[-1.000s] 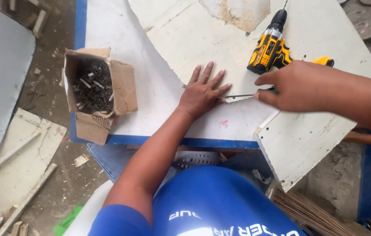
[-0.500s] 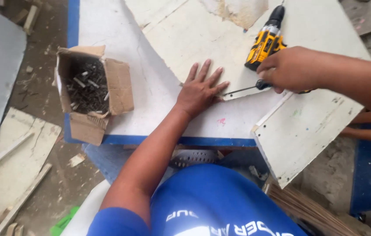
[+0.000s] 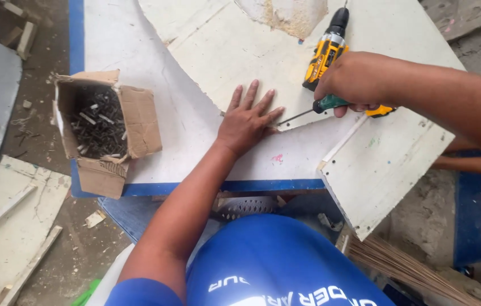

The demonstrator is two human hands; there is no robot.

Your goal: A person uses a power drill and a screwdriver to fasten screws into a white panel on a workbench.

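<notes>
My left hand (image 3: 247, 119) lies flat, fingers spread, on a curved white panel (image 3: 235, 56) resting on the white work board (image 3: 138, 113). My right hand (image 3: 355, 81) grips a screwdriver with a green handle (image 3: 329, 103); its thin shaft points left toward my left fingertips at the panel's edge. A yellow and black cordless drill (image 3: 325, 50) lies on the panel just behind my right hand, partly covered by it.
An open cardboard box of dark screws (image 3: 100, 123) sits at the board's left edge. A second white panel (image 3: 388, 164) overhangs the front right. Wood scraps and boards (image 3: 14, 215) litter the dirt floor at left; broom bristles (image 3: 399, 263) lie lower right.
My right hand with the screwdriver has shifted up and left, closer to the drill. My left hand stays flat on the panel.
</notes>
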